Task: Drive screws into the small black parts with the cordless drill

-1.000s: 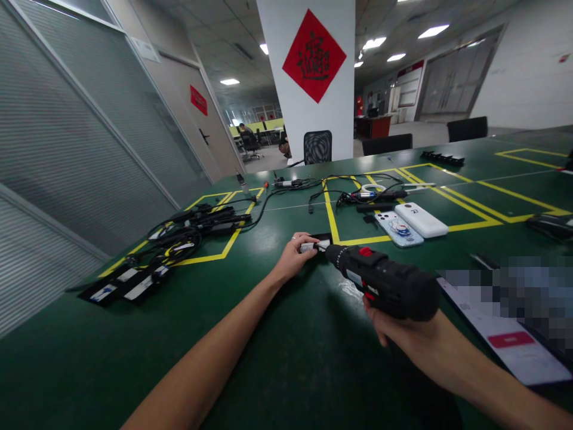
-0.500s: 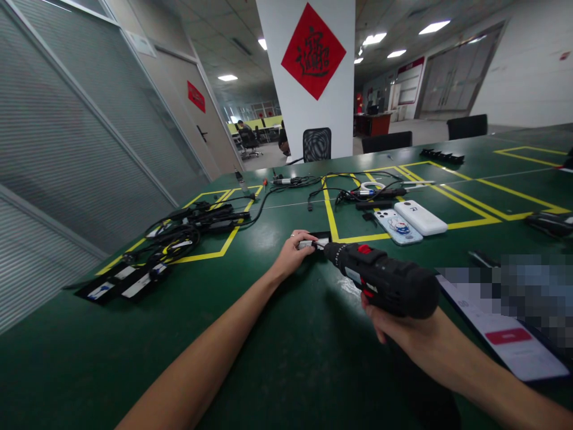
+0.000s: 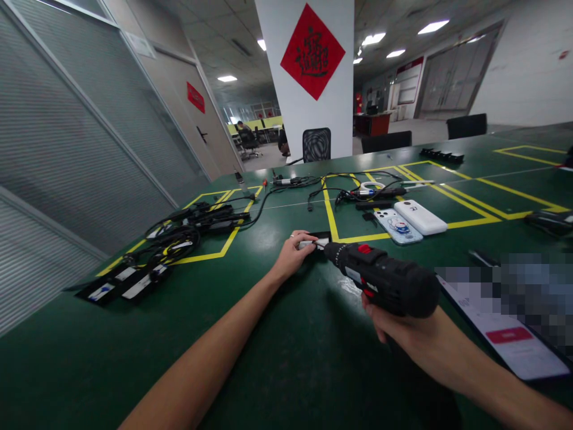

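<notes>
My left hand (image 3: 293,252) has its fingers closed round a small white piece (image 3: 307,243), which lies at a black tray-like part (image 3: 320,235) on the green table. In my right hand (image 3: 385,322) is a black power drill (image 3: 385,276) with red switches, lying level and pointing left. The drill's thin bit reaches the white piece beside my left fingertips. The drill's body hides its handle and most of my right fingers.
Black cables and devices (image 3: 210,221) are heaped at the left. A patterned phone (image 3: 398,227) and a white power bank (image 3: 419,217) lie beyond the drill. A large lit phone (image 3: 505,334) is at the right, near my forearm. Yellow tape (image 3: 331,218) marks the table.
</notes>
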A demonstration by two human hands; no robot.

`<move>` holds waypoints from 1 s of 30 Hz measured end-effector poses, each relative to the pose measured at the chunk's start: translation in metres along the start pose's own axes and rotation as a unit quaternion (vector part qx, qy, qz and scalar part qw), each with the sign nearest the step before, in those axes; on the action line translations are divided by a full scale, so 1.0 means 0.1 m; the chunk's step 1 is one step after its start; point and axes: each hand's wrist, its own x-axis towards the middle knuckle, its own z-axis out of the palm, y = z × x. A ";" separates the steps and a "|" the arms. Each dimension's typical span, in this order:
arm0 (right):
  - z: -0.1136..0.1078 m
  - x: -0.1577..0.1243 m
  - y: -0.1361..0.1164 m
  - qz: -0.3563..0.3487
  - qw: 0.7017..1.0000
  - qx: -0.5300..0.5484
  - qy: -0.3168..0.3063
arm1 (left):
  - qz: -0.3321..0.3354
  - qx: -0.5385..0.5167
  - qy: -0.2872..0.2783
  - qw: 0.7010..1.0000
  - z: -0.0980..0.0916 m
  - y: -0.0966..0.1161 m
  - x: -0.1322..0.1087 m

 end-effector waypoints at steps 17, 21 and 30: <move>0.01 -0.02 -0.02 -0.031 0.999 -0.017 0.013 | -0.001 0.008 -0.001 1.000 0.00 0.02 0.01; 0.01 -0.02 -0.03 -0.034 0.999 0.000 0.023 | -0.003 0.011 -0.002 1.000 -0.01 0.04 0.01; 0.02 0.00 0.01 -0.030 0.999 0.014 0.013 | 0.010 0.013 -0.012 1.000 -0.01 0.04 0.00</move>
